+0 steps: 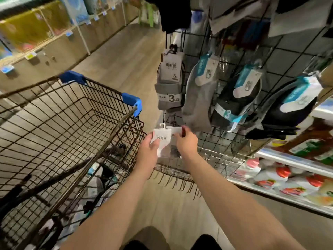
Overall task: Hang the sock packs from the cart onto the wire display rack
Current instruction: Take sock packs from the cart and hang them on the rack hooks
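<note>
Left hand (150, 147), just right of the shopping cart (131, 101), grips the white sock pack (161, 139) from below; right hand (186, 141) pinches its top edge. Pack held low before the wire display rack (281, 49). Step: hanging. Next, likely: align hanger hook (163, 125) with a free spot there.

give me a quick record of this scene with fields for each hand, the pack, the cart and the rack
left grip: holds white sock pack from the left
right grip: pinches the pack's upper right
pack state: off the hooks, low in front of wire rack
cart: left of both hands, spare packs low inside
hung packs: grey and black, on the rack
</note>
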`<act>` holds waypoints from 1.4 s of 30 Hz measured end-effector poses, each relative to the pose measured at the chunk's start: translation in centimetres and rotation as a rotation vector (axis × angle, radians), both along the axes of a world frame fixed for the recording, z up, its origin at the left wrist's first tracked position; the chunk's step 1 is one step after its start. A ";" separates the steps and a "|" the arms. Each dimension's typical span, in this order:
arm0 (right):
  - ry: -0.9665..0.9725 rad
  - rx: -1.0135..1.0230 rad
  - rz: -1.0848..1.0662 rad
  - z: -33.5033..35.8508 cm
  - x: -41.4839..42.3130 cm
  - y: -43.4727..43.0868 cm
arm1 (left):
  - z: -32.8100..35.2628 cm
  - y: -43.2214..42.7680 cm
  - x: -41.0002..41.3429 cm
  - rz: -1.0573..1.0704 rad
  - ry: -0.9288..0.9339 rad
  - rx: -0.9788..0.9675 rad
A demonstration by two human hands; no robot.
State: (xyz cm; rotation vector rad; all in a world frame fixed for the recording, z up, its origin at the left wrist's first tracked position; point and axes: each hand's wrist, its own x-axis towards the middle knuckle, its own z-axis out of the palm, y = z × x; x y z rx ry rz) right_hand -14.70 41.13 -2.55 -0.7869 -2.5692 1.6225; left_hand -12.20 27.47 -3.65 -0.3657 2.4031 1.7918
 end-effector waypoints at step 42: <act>0.626 -0.214 -0.129 -12.4 -4.5 -1.4 | -12.1 3.6 -8.9 0.029 0.410 0.104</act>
